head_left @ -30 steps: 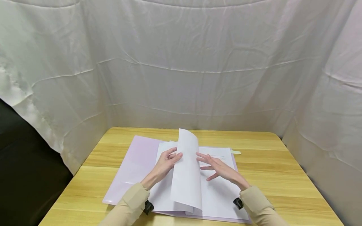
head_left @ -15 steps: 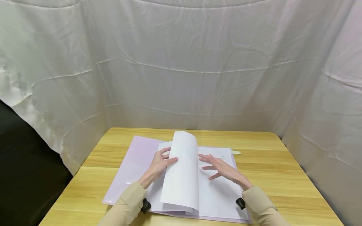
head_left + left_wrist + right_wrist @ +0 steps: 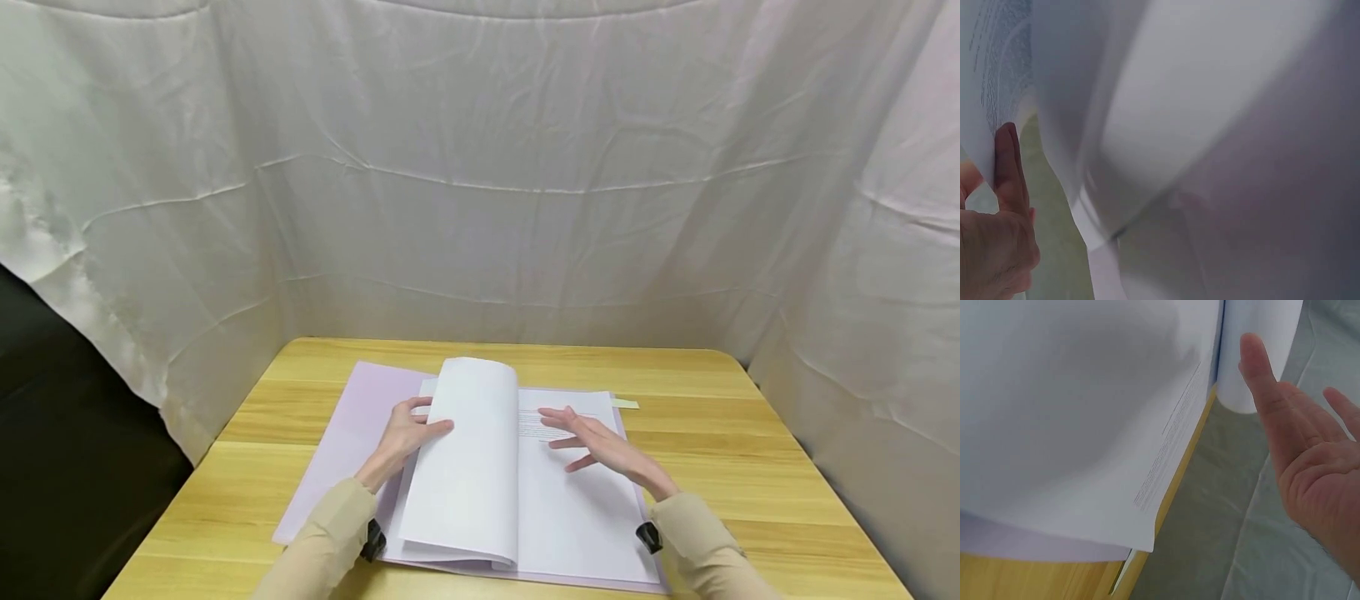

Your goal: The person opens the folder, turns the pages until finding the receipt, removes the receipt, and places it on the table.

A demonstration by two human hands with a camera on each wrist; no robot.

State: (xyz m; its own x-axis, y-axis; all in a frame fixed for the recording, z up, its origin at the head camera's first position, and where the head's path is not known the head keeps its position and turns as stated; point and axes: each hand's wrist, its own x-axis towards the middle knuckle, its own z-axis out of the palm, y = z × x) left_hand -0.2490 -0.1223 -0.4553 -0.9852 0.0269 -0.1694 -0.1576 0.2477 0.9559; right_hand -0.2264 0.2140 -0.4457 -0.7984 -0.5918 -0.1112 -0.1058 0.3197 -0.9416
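Note:
A lavender folder (image 3: pixel 348 454) lies open on the table with white paper sheets in it. My left hand (image 3: pixel 402 437) pinches the left edge of a curved white sheet (image 3: pixel 468 458), its thumb on top and its fingers behind. The left wrist view shows printed lines on this sheet beside the fingers (image 3: pixel 1010 165). My right hand (image 3: pixel 596 443) hovers with spread fingers over the right-hand page (image 3: pixel 577 525), holding nothing; short printed lines show near that page's top. In the right wrist view the right hand (image 3: pixel 1310 444) is apart from the paper.
The folder rests on a wooden table (image 3: pixel 750 467). A pale tab (image 3: pixel 625 404) sticks out past the folder's upper right side. Grey-white curtains (image 3: pixel 525 208) surround the table at the back and sides, and a dark area (image 3: pixel 67 450) shows at the left.
My left hand has moved left, carrying the sheet's edge over and lower, so more of the right-hand page shows. My right hand has drifted slightly right, away from the sheet.

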